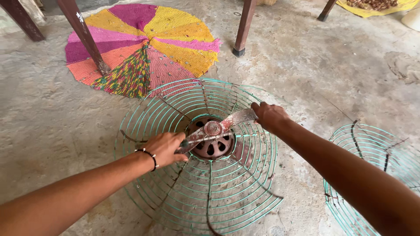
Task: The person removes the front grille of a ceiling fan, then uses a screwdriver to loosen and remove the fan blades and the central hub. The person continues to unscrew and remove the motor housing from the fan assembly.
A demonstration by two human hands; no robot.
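— What surrounds the hands?
— Bare concrete floor (52,122); a second grille (385,175) lies beside the right arm.
— And the blade?
— The rusty fan blade (218,129) sits inside the green wire guard (144,118), left hand (164,147) and right hand (269,116) clamped on opposite tips.

Fan guard (175,192): painted green wire, chipped; blade (238,117) dull rusty metal; mat (175,26) woven cloth (floor (328,65) probably rough concrete).

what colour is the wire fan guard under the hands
Pale green wire fan guard, rusty in spots, seen in the head view.
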